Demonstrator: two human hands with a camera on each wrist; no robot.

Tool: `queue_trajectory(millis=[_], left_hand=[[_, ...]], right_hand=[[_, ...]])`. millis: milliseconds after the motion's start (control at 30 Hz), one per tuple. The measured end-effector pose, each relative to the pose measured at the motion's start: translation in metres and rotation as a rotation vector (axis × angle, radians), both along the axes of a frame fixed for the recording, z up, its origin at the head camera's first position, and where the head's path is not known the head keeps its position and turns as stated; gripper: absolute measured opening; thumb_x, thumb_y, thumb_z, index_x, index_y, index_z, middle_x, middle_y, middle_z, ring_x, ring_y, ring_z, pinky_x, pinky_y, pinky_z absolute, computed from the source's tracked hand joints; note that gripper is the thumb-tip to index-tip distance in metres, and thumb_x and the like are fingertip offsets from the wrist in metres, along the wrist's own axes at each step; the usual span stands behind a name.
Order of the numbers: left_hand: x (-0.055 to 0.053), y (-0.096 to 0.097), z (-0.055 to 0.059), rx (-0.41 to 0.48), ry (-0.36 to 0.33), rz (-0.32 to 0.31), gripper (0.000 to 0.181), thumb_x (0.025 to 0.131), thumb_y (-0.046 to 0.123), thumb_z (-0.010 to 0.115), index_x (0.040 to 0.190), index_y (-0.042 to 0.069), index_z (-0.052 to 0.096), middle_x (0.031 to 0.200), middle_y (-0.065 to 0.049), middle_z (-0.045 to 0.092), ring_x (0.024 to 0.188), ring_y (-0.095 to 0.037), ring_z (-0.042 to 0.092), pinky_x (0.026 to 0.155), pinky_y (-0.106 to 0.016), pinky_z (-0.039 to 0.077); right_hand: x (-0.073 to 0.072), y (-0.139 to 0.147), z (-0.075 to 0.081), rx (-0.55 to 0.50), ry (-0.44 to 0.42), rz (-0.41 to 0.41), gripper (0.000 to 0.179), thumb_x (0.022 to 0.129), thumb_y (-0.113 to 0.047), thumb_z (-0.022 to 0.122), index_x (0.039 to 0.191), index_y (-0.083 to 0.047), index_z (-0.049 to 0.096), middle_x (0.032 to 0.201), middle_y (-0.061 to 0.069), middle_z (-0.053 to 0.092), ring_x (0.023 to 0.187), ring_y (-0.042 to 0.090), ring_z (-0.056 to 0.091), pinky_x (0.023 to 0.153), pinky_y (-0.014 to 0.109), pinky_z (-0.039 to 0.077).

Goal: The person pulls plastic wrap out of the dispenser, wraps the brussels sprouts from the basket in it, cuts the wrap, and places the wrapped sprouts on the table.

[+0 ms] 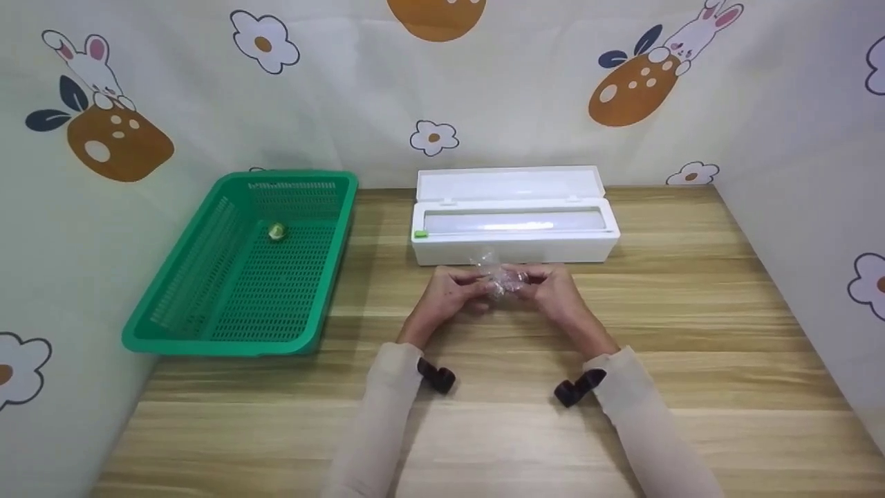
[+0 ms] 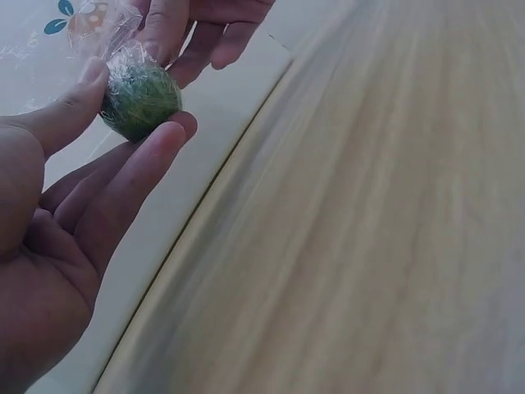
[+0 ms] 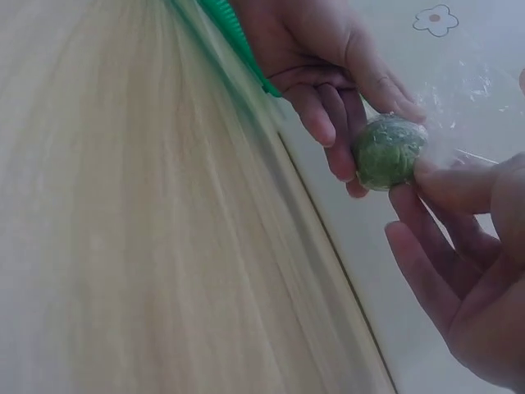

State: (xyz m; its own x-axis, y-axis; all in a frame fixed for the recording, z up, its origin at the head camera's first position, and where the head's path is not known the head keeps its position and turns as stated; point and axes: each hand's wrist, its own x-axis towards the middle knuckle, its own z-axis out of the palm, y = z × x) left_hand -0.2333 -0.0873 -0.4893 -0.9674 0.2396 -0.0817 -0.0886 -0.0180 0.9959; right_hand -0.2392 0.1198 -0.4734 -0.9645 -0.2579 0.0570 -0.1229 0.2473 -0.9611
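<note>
- Head view: left hand (image 1: 453, 292) and right hand (image 1: 553, 289) met just before the white cling-film dispenser (image 1: 511, 252).
- Film-wrapped green ball (image 2: 141, 105) sat between them, neither nearer, no clear long axis.
- Both hands' thumbs and fingertips pinched it from opposite sides.

Crinkly, glossy clear plastic film (image 1: 486, 259), smooth white plastic box (image 1: 511, 252), perforated green plastic basket (image 1: 221, 347), wood-grain tabletop (image 1: 691, 311) looking smooth from here, matt cloth sleeves (image 1: 377, 415), faintly creased wall covering (image 1: 346, 90)
</note>
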Motion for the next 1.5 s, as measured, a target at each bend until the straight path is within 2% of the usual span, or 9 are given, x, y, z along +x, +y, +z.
queue_trajectory(millis=[200, 367, 467, 667, 800, 967, 1200, 1333, 1500], left_hand=[[-0.001, 0.001, -0.001, -0.004, 0.013, 0.022, 0.027, 0.091, 0.007, 0.072, 0.114, -0.007, 0.069, 0.112, -0.026, 0.071, 0.071, -0.015, 0.076, 0.066, -0.033, 0.063], [-0.001, 0.001, -0.003, -0.083, 0.052, -0.036, 0.026, 0.091, 0.008, 0.071, 0.114, -0.006, 0.071, 0.113, -0.023, 0.073, 0.086, -0.016, 0.076, 0.075, -0.032, 0.063], [-0.001, -0.001, -0.003, -0.075, 0.050, -0.065, 0.026, 0.093, 0.005, 0.063, 0.116, -0.006, 0.070, 0.119, -0.022, 0.071, 0.095, -0.017, 0.074, 0.084, -0.029, 0.061], [0.000, -0.006, 0.000, 0.143, -0.096, -0.131, 0.043, 0.104, 0.027, 0.051, 0.122, -0.009, 0.064, 0.122, -0.026, 0.068, 0.099, -0.029, 0.075, 0.089, -0.040, 0.060], [0.000, -0.007, -0.002, 0.069, -0.112, -0.139, 0.041, 0.098, 0.029, 0.065, 0.120, -0.006, 0.067, 0.118, -0.024, 0.071, 0.092, -0.024, 0.076, 0.086, -0.038, 0.061], [-0.002, -0.005, -0.004, -0.113, -0.057, -0.086, 0.037, 0.083, 0.013, 0.080, 0.118, 0.004, 0.071, 0.122, -0.015, 0.072, 0.089, -0.013, 0.073, 0.078, -0.029, 0.062], [-0.004, -0.002, -0.007, -0.186, -0.032, -0.005, 0.034, 0.079, 0.008, 0.082, 0.112, 0.006, 0.074, 0.112, -0.013, 0.076, 0.089, -0.013, 0.072, 0.076, -0.026, 0.061], [-0.004, 0.000, -0.007, -0.226, 0.024, 0.022, 0.032, 0.078, 0.010, 0.085, 0.108, 0.007, 0.076, 0.108, -0.011, 0.077, 0.093, -0.013, 0.072, 0.078, -0.023, 0.059], [-0.001, 0.001, -0.005, -0.266, 0.090, -0.025, 0.033, 0.077, 0.014, 0.086, 0.108, 0.010, 0.077, 0.108, -0.009, 0.077, 0.094, -0.013, 0.073, 0.079, -0.022, 0.058]], right_hand=[[0.000, 0.003, 0.001, 0.118, 0.111, 0.129, 0.034, 0.081, 0.004, 0.073, 0.112, -0.009, 0.076, 0.117, 0.014, 0.071, 0.109, 0.022, 0.061, 0.084, 0.020, 0.053], [-0.001, 0.004, 0.001, 0.162, 0.193, 0.116, 0.022, 0.080, 0.008, 0.074, 0.098, -0.004, 0.079, 0.107, 0.014, 0.073, 0.107, 0.029, 0.064, 0.087, 0.017, 0.053], [0.000, 0.004, 0.001, 0.151, 0.217, 0.106, 0.022, 0.078, 0.014, 0.072, 0.093, -0.001, 0.079, 0.103, 0.016, 0.073, 0.102, 0.029, 0.065, 0.085, 0.017, 0.056], [0.002, 0.001, 0.002, 0.146, 0.237, 0.108, 0.022, 0.074, 0.016, 0.073, 0.087, -0.001, 0.079, 0.099, 0.017, 0.072, 0.095, 0.024, 0.065, 0.082, 0.021, 0.059], [0.005, 0.000, 0.001, 0.203, 0.255, 0.098, 0.020, 0.075, 0.011, 0.077, 0.087, -0.005, 0.080, 0.095, 0.013, 0.073, 0.091, 0.021, 0.064, 0.081, 0.020, 0.056], [0.005, 0.000, 0.001, 0.244, 0.231, 0.089, 0.021, 0.077, 0.006, 0.078, 0.093, -0.007, 0.080, 0.094, 0.012, 0.069, 0.087, 0.020, 0.060, 0.077, 0.023, 0.055], [0.006, 0.003, 0.005, 0.303, 0.160, 0.136, 0.028, 0.082, -0.003, 0.063, 0.104, -0.011, 0.079, 0.106, 0.010, 0.073, 0.113, 0.035, 0.063, 0.099, 0.051, 0.052], [0.006, 0.000, 0.005, 0.266, 0.113, 0.102, 0.016, 0.090, -0.020, 0.071, 0.103, -0.012, 0.079, 0.101, 0.007, 0.076, 0.094, 0.023, 0.068, 0.083, 0.037, 0.056], [0.006, -0.006, 0.004, 0.210, -0.018, 0.011, 0.024, 0.083, -0.026, 0.082, 0.099, -0.009, 0.076, 0.094, 0.007, 0.077, 0.080, 0.013, 0.066, 0.071, 0.023, 0.055]])
